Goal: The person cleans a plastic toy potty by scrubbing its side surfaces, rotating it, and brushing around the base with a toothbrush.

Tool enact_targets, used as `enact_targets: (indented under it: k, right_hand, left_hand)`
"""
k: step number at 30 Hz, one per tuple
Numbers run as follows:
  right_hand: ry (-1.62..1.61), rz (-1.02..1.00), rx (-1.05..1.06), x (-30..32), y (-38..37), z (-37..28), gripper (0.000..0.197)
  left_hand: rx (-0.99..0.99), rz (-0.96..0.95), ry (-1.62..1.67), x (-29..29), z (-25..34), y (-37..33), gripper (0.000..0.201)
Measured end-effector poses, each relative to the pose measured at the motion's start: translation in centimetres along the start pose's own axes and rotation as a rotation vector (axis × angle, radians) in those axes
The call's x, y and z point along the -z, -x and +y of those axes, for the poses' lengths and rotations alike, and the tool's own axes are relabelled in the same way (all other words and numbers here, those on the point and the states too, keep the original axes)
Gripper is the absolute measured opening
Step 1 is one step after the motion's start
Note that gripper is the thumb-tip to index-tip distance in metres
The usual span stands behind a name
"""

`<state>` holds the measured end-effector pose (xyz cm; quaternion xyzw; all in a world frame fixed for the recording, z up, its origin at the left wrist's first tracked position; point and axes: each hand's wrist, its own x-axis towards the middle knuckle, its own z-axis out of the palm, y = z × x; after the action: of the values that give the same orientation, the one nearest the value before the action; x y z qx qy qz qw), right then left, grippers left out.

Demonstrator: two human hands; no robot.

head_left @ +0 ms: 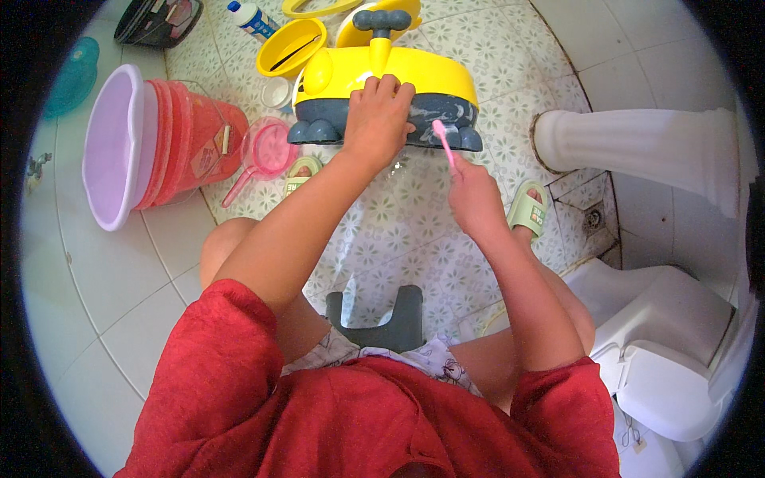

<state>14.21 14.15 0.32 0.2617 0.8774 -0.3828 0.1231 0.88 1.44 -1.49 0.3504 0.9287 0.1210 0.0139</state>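
A yellow and dark grey plastic child's potty (430, 76) with a knobbed grey handle (381, 21) lies on the floor in front of me. My left hand (376, 123) presses on its grey side, the fingers curled over toward the yellow part and the thumb to the right. In my right hand (476, 195) is a pink toothbrush (445, 142), the fingers closed round its handle. The brush head is at the grey side, where whitish streaks of foam show. What lies under my left palm is hidden.
Pink and red buckets (171, 143) stand at the left beside a pink dipper (267, 151). Behind are a yellow bowl (292, 46) and a bottle (253, 20). A white pedestal (637, 143) and a toilet (669, 390) are on the right; a grey stool (382, 331) is below me.
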Motion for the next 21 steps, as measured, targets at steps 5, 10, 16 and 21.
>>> enact_targets:
  k: [5, 10, 16, 21]
  right_hand:
    - [0.034, -0.045, -0.055, 1.2, -0.5, -0.4, 0.023]
    - [0.018, -0.034, -0.013, 0.0, 0.1, -0.3, 0.023]
    - [0.011, -0.083, -0.120, 1.3, -1.2, 0.9, 0.024]
    - [0.063, -0.100, -0.046, 0.8, 0.1, -0.5, 0.024]
  left_hand:
    - [-0.013, 0.035, -0.005, -0.3, 0.0, 0.0, 0.053]
    - [-0.002, 0.013, -0.013, -0.2, 0.2, -0.1, 0.052]
    - [-0.008, -0.009, -0.015, 0.0, 0.4, -0.1, 0.051]
    - [-0.027, -0.006, -0.003, -0.1, 0.4, -0.1, 0.050]
